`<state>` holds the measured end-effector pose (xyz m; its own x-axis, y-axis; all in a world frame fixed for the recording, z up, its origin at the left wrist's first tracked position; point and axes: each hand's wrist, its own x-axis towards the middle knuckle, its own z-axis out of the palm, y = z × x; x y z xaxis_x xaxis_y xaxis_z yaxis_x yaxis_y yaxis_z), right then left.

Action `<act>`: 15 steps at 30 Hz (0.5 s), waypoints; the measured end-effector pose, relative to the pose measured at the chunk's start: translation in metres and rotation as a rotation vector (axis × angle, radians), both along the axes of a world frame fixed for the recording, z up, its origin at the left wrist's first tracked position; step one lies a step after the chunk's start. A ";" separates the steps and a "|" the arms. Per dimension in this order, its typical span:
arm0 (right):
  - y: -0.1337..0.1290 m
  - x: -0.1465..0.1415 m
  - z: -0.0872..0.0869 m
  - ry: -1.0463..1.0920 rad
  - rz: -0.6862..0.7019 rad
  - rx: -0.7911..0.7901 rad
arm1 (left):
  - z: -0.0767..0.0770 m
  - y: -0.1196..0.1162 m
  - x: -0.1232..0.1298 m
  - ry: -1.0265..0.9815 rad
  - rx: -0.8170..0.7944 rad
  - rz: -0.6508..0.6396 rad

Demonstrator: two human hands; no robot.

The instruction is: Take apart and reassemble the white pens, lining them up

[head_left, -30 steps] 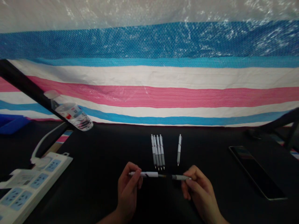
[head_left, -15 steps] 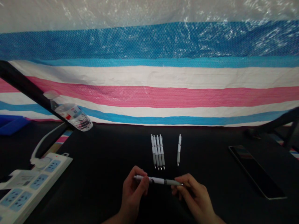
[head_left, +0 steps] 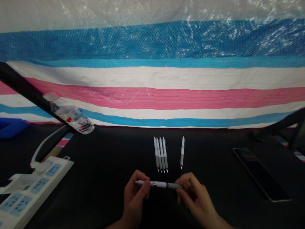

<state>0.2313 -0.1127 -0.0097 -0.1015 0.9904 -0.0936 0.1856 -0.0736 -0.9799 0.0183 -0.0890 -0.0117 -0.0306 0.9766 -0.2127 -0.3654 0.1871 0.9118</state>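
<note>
A white pen with a grey grip point(head_left: 160, 184) lies level between my hands, above the black table. My left hand point(head_left: 136, 194) pinches its white end between thumb and fingers. At the pen's tip, the thumb and fingers of my right hand point(head_left: 194, 194) are closed on the grey end. Beyond my hands, several similar pens point(head_left: 161, 155) lie side by side, tips toward me. One more pen point(head_left: 182, 152) lies apart, to their right.
A phone point(head_left: 261, 175) lies on the black table point(head_left: 100, 178) at the right. A white power strip point(head_left: 40, 187) with plugs is at the left. Behind it, a plastic bottle point(head_left: 75, 119) leans by a black bar. A striped sheet point(head_left: 152, 98) hangs at the back.
The held pen has shifted slightly left. My right hand has moved a little left and up, its fingers now further over the tip. The loose pens have not moved on the table.
</note>
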 end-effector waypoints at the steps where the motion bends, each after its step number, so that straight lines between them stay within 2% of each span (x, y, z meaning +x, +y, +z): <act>1: 0.000 0.000 -0.001 -0.009 0.006 -0.019 | 0.000 0.000 0.000 -0.003 -0.005 0.004; 6: 0.001 0.003 -0.003 0.019 0.073 -0.047 | -0.002 0.000 0.001 0.006 -0.007 -0.004; 12: 0.002 0.001 0.003 0.001 0.024 -0.017 | 0.002 0.004 0.001 -0.026 -0.013 0.018; 15: 0.003 0.003 0.004 -0.080 0.120 0.011 | 0.003 0.006 0.001 -0.032 -0.009 0.008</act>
